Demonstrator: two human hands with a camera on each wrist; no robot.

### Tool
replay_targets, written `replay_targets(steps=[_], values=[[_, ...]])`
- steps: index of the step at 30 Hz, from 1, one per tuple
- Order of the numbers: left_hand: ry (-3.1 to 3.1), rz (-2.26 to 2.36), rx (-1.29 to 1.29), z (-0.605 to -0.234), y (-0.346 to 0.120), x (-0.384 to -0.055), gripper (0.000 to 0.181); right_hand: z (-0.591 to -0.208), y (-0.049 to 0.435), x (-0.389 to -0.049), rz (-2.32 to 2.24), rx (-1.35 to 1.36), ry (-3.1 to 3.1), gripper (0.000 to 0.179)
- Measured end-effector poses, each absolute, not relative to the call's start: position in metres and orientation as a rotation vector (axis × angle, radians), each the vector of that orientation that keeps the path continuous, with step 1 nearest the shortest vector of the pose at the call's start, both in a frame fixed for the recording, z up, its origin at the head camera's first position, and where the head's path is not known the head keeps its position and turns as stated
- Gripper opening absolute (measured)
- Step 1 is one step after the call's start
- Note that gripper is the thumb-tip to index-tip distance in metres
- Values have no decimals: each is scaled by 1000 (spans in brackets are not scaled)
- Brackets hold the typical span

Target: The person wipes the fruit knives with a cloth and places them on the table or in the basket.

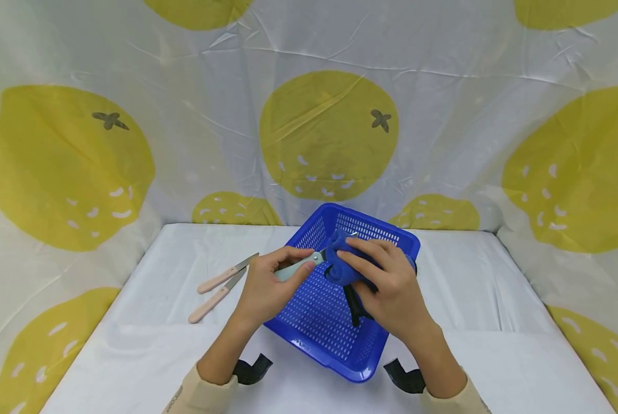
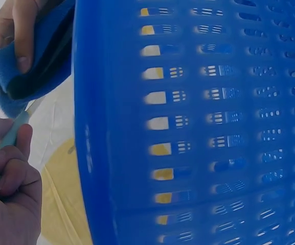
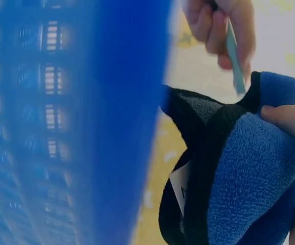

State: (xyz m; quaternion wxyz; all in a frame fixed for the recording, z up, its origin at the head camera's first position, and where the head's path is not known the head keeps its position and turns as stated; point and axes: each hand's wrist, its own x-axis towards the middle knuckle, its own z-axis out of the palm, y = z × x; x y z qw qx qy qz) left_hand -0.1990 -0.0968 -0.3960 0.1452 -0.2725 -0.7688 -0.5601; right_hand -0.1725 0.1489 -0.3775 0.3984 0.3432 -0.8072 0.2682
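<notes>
My left hand grips the pale teal handle of a knife, its metal end running into a blue cloth. My right hand holds that blue towel cloth bunched around the blade, which is mostly hidden; a bit of metal shows at the cloth's far side. Black trim and a white label show on the cloth in the right wrist view. Both hands are above a blue plastic basket. In the left wrist view the thumb and fingers wrap the teal handle.
Two knives with pale pink handles, one farther back and one nearer, lie on the white-covered table left of the basket. A lemon-print curtain rises behind the table. Black curved pieces sit at both wrists.
</notes>
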Motion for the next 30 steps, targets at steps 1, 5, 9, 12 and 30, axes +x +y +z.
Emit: replay_targets(steps=[1,5,9,12,30], values=[[-2215,-1603,-792,-396,-97,-199,20,-378,146,-171,665,887,-2057,44],[-2207,-1584,-810,-396,-96,-199,20,-380,138,-169,624,916,-2110,42],[-2204,-1570,-812,-395,-96,-198,20,-381,137,-166,598,903,-2158,41],[-2200,-1553,-829,-395,-96,-197,20,-381,136,-166,588,886,-2172,41],[-2182,-1557,-868,-391,-96,-192,22,-380,143,-169,553,791,-2159,44]])
